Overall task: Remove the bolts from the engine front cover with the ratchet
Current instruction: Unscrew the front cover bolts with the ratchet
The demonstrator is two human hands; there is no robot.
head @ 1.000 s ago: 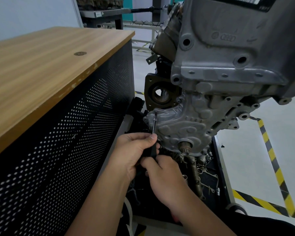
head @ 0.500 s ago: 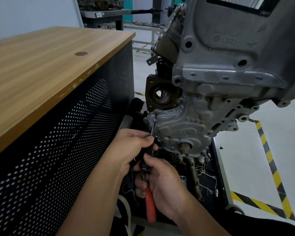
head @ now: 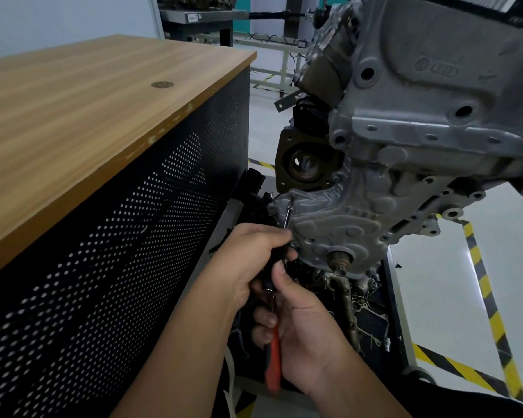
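Observation:
The grey cast engine front cover (head: 341,224) hangs at the lower end of the engine, right of centre. A thin ratchet extension (head: 288,214) runs up from my hands to a bolt (head: 292,198) at the cover's upper left corner. My left hand (head: 254,260) grips the black ratchet head at the base of that shaft. Just below it, my right hand (head: 302,336) is curled round the ratchet's orange handle (head: 274,366), which points down toward me. The crank stub (head: 340,262) sticks out low on the cover.
A wood-topped cabinet (head: 97,95) with a black perforated side stands close on the left. Loose metal parts lie in the black stand tray (head: 372,324) under the engine. Yellow-black floor tape (head: 483,285) runs at the right.
My right hand has swung the orange handle downward toward me, bringing it into view. My left hand stays on the ratchet head, and the extension stays on the same bolt.

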